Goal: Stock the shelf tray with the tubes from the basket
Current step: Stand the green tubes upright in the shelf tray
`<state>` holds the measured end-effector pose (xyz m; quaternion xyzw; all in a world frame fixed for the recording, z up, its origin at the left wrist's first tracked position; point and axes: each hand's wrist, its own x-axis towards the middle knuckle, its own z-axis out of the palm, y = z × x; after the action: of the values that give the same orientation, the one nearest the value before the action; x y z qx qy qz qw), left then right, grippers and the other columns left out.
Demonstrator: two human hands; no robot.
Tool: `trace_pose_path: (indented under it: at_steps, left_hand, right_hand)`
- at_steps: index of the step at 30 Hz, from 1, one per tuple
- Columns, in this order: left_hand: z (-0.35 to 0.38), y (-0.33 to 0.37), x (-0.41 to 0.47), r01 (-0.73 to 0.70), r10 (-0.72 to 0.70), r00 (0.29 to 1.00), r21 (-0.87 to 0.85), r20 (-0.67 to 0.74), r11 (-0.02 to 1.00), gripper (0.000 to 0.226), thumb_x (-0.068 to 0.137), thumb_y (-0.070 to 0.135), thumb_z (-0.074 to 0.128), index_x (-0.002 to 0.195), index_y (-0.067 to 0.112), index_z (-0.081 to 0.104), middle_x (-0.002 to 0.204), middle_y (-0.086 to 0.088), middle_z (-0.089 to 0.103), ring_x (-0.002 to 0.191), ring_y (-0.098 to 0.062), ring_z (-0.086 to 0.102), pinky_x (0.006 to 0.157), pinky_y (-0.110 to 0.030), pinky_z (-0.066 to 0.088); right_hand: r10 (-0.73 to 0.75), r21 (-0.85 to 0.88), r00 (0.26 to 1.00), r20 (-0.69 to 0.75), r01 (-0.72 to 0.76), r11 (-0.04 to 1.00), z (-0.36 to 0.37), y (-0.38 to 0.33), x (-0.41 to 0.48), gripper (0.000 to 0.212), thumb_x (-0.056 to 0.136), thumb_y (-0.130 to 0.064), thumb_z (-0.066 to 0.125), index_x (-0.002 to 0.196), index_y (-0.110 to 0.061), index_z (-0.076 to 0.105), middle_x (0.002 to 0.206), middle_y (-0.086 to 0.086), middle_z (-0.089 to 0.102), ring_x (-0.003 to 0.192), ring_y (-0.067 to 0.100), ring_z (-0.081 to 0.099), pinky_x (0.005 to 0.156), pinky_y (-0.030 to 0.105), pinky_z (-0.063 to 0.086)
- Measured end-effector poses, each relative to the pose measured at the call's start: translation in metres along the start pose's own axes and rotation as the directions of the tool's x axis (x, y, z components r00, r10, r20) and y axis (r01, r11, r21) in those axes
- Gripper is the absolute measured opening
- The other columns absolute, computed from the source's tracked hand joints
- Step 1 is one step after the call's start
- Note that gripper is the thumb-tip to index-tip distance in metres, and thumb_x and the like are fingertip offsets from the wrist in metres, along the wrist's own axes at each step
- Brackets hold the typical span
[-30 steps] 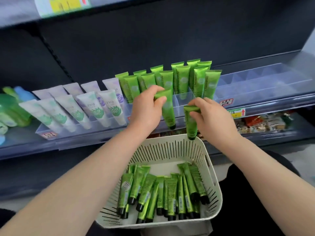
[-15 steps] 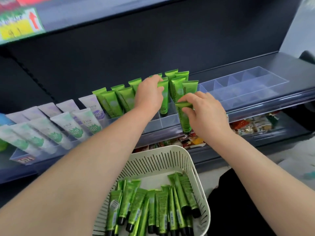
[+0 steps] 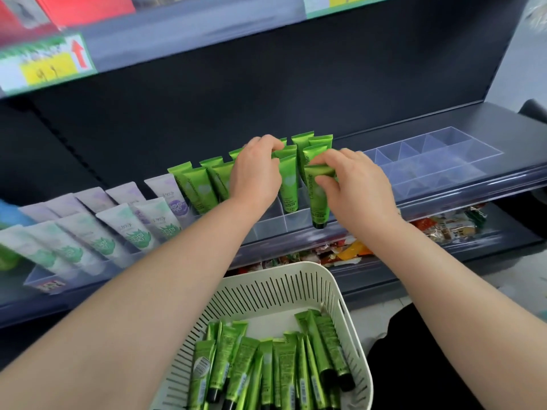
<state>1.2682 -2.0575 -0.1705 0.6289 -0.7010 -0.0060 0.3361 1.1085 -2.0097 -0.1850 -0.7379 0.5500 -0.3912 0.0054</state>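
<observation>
Pinching a tube (image 3: 318, 199) each, left hand (image 3: 254, 173) and right hand (image 3: 355, 187) now nearer the shelf tray (image 3: 270, 227) (basket (image 3: 296, 266) below).

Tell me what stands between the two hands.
In the head view, green tubes standing in the shelf tray separate the left hand and the right hand.

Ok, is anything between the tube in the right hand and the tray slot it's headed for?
Nothing visible. The right hand holds the tube cap down over the front row of the tray, where the clear slots show empty. The left hand grips a neighbouring tube to its left, apart from it.
</observation>
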Motion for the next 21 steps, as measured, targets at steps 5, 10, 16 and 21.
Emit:
trace_pose_path:
  at_steps: [5,10,16,21]
  left_hand:
    - [-0.011,-0.011,-0.022,-0.024,0.024,1.000,0.011,-0.012,1.000,0.030,0.093,0.006,0.053,0.116,0.022,0.063,0.117,0.003,0.063,0.109,-0.020,0.057,0.087,-0.038,0.049]
    - [-0.016,-0.018,-0.034,-0.036,0.034,0.998,0.034,0.046,0.999,0.031,0.094,0.006,0.050,0.115,0.023,0.064,0.120,0.003,0.063,0.108,-0.021,0.057,0.084,-0.037,0.050]
    - [-0.016,-0.020,-0.037,-0.032,0.031,0.997,0.009,0.066,0.999,0.031,0.095,0.005,0.052,0.116,0.024,0.063,0.122,0.005,0.062,0.108,-0.017,0.057,0.089,-0.037,0.050]
    - [-0.014,-0.022,-0.040,-0.032,0.033,0.996,-0.009,0.084,0.999,0.035,0.092,-0.001,0.053,0.117,0.021,0.063,0.121,0.004,0.062,0.107,-0.014,0.057,0.088,-0.030,0.048]
  right_hand:
    - [-0.001,-0.044,1.000,-0.028,0.000,0.999,0.005,-0.014,0.025,0.023,0.091,-0.021,0.056,0.114,-0.023,0.060,0.105,0.000,0.063,0.101,0.028,0.053,0.080,0.042,0.044]
    - [0.008,-0.097,1.000,0.019,-0.007,0.995,0.024,-0.018,0.037,0.022,0.093,-0.020,0.053,0.115,-0.021,0.058,0.108,0.002,0.063,0.102,0.028,0.052,0.080,0.041,0.041]
    - [0.038,-0.122,0.996,0.084,-0.028,0.992,0.046,-0.011,0.035,0.025,0.093,-0.018,0.055,0.117,-0.019,0.059,0.111,0.004,0.064,0.105,0.029,0.054,0.077,0.041,0.044]
    - [0.062,-0.128,0.989,0.136,-0.045,0.991,0.054,-0.006,0.035,0.024,0.094,-0.017,0.052,0.117,-0.020,0.059,0.110,0.005,0.063,0.104,0.029,0.053,0.075,0.040,0.046]
